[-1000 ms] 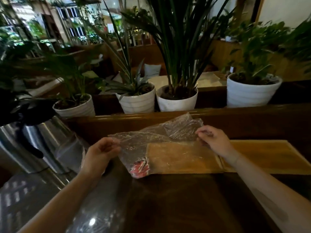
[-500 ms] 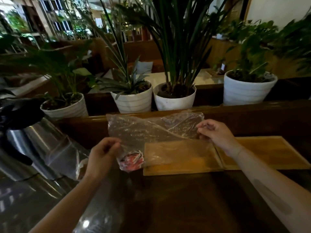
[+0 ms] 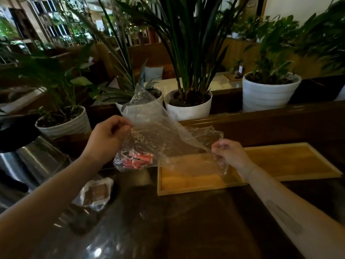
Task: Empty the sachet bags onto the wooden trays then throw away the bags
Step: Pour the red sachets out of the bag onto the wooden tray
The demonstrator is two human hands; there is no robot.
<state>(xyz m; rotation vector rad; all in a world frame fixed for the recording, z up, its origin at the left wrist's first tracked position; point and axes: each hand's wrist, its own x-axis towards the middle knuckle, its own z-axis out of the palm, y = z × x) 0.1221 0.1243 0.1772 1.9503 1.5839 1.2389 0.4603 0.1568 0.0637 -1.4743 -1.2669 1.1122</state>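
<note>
I see left hand (image 3: pixel 106 139) pinching clear bag (image 3: pixel 158 135) | right hand (image 3: pixel 229 154) pinching it | red sachets (image 3: pixel 138 159) inside | wooden tray (image 3: pixel 186 184) right

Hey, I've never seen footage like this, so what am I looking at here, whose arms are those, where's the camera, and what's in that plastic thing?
There is no machine here. The camera sits on a person's head and looks forward and down, so the two bare arms are the wearer's own. The left hand and the right hand each pinch an edge of a clear plastic bag, stretched between them above a dark counter. Red sachets are bunched in the bag's low corner, near the left hand. Under the bag lies an empty wooden tray, with a second tray beside it on the right. A smaller packet with something brown inside lies on the counter at lower left. White plant pots line the ledge behind.
</note>
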